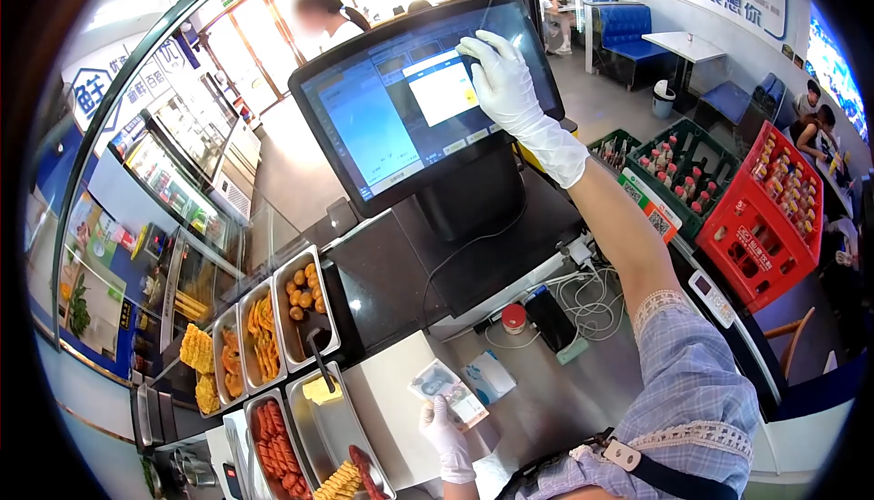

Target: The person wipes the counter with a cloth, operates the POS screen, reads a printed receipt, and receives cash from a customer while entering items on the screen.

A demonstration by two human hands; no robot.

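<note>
My right hand (505, 86), in a white glove, is raised at the upper right part of a lit touchscreen monitor (382, 108). Its fingers are extended and apart, with nothing in them, beside a white pop-up window on the screen. Lower down, my left hand (446, 438), also gloved, pinches banknotes (448, 391) above the counter. A blue and white packet (489, 377) lies just right of the notes.
Metal trays of food (323, 409) stand at the lower left, one with eggs (305, 292). Cables (583, 304), a red round tin (513, 318) and a black device (551, 318) lie right of centre. Bottle crates (765, 218) stand at right. A person (332, 22) is behind the monitor.
</note>
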